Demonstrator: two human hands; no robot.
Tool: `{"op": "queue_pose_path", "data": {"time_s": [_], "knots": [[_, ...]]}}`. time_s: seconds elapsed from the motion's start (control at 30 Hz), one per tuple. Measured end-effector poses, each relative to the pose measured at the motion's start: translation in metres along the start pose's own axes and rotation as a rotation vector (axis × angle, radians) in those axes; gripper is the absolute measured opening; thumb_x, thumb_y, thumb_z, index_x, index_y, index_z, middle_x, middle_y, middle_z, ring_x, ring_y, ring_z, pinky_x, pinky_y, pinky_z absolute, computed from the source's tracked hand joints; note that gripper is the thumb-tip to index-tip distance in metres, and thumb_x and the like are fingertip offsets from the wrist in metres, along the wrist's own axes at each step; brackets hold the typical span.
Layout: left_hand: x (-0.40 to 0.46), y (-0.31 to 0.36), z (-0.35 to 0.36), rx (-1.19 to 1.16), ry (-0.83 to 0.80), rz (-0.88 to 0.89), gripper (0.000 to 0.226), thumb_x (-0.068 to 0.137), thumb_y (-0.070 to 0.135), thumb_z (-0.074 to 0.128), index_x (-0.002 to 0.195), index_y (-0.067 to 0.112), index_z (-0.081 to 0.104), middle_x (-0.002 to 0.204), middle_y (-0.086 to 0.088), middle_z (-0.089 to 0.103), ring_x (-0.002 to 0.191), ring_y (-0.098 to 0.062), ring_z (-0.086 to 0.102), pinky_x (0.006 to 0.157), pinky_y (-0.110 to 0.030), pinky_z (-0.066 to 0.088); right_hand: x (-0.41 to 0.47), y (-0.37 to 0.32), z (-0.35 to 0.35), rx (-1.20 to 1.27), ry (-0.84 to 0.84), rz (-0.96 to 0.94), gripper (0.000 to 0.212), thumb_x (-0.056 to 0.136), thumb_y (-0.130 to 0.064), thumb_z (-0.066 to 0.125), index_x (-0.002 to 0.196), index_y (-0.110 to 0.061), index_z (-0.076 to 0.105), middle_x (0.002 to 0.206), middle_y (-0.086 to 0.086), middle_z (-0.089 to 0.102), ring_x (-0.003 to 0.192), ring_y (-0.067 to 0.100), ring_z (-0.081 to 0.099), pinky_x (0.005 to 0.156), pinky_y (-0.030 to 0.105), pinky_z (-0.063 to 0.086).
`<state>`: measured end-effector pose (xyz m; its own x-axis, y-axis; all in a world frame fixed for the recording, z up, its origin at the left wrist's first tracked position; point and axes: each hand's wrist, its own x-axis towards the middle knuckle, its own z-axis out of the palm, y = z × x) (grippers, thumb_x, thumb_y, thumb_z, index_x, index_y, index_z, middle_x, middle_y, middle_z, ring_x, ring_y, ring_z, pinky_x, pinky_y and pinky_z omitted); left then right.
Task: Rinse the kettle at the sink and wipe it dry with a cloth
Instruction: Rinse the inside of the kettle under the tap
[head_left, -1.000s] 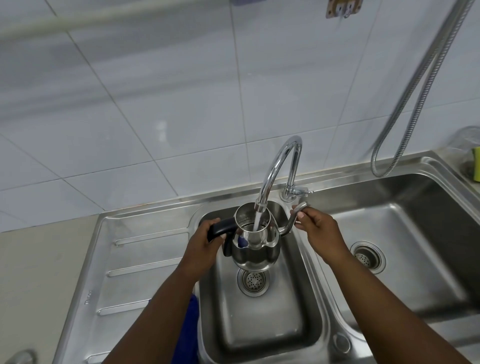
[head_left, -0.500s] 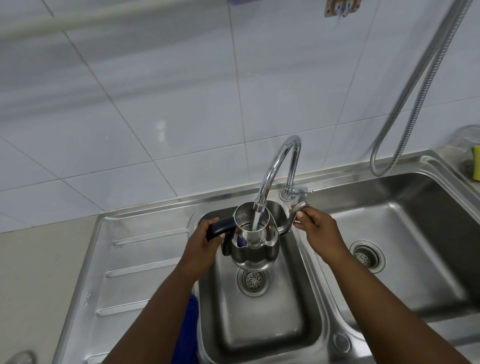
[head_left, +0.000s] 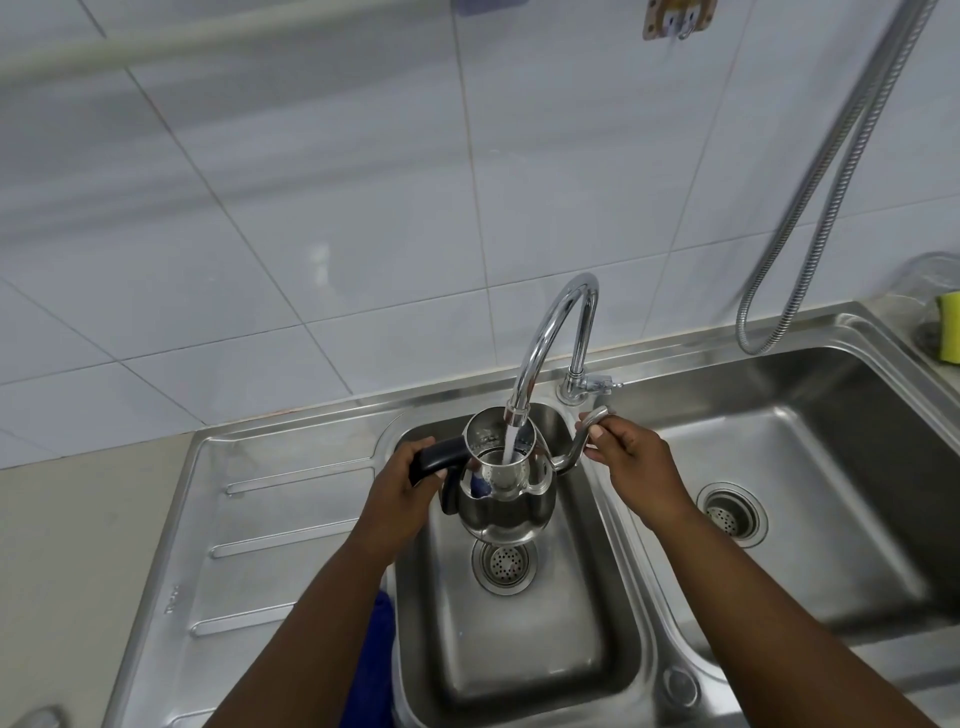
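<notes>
A shiny steel kettle with a black handle and a thin curved spout hangs over the small left sink basin. Water runs from the chrome tap straight into the kettle's open top, where a mesh strainer shows. My left hand grips the black handle on the kettle's left side. On the right, my right hand pinches the spout near its tip. A blue cloth lies on the drainboard by the basin's left rim, partly hidden under my left forearm.
A ribbed drainboard lies left of the basin. A larger basin with its own drain sits to the right. A metal shower hose loops down the tiled wall. A yellow sponge rests at the far right edge.
Both hands and the kettle have stayed almost still under the running water; the view has shifted only slightly.
</notes>
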<state>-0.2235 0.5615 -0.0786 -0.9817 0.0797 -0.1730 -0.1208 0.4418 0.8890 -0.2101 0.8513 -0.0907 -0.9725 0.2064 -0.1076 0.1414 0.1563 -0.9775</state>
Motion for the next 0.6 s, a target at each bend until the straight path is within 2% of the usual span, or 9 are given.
{"op": "queue_pose_path", "data": {"time_s": [0.1,0.23,0.4,0.53,0.6], "knots": [[0.0003,0.0,-0.0004,0.003,-0.007,-0.002,0.038,0.092,0.008,0.06,0.122,0.03,0.051,0.109,0.016,0.059,0.102,0.005,0.055,0.08,-0.01,0.041,0.0005,0.0011,0.0008,0.001,0.005,-0.008,0.025,0.098,-0.013,0.055,0.1,-0.031,0.073,0.1,-0.011,0.075,0.093,0.003,0.073,0.097,0.043,0.057],[0.0002,0.0019,-0.0009,-0.003,-0.009,0.001,0.038,0.091,0.007,0.06,0.122,0.027,0.052,0.11,0.013,0.06,0.102,0.003,0.057,0.079,-0.01,0.043,0.0026,0.0041,0.0015,-0.005,0.01,-0.01,0.026,0.098,-0.014,0.056,0.1,-0.034,0.073,0.099,-0.007,0.075,0.093,0.007,0.074,0.096,0.045,0.057],[-0.0003,0.0023,-0.0025,0.009,-0.017,0.003,0.037,0.092,0.007,0.059,0.116,0.034,0.052,0.107,0.018,0.06,0.097,0.012,0.057,0.076,-0.008,0.043,0.0049,0.0083,0.0012,-0.026,0.016,-0.009,0.025,0.097,-0.017,0.056,0.098,-0.036,0.073,0.1,-0.002,0.077,0.093,0.013,0.075,0.095,0.05,0.057],[-0.0006,0.0003,-0.0037,0.019,-0.027,-0.004,0.035,0.092,0.008,0.059,0.116,0.033,0.052,0.107,0.015,0.061,0.101,0.001,0.057,0.079,-0.013,0.042,0.003,0.0097,0.0026,-0.089,0.03,-0.028,0.018,0.096,-0.022,0.057,0.104,-0.028,0.073,0.101,0.0,0.076,0.096,0.017,0.073,0.095,0.052,0.055],[-0.001,-0.0001,-0.0039,0.021,-0.029,-0.013,0.034,0.092,0.009,0.059,0.112,0.036,0.052,0.105,0.014,0.061,0.1,-0.001,0.058,0.078,-0.015,0.042,0.0003,0.0102,0.0034,-0.093,0.11,-0.031,0.021,0.097,-0.025,0.057,0.113,-0.027,0.07,0.111,-0.001,0.074,0.105,0.018,0.069,0.101,0.049,0.052]]}}
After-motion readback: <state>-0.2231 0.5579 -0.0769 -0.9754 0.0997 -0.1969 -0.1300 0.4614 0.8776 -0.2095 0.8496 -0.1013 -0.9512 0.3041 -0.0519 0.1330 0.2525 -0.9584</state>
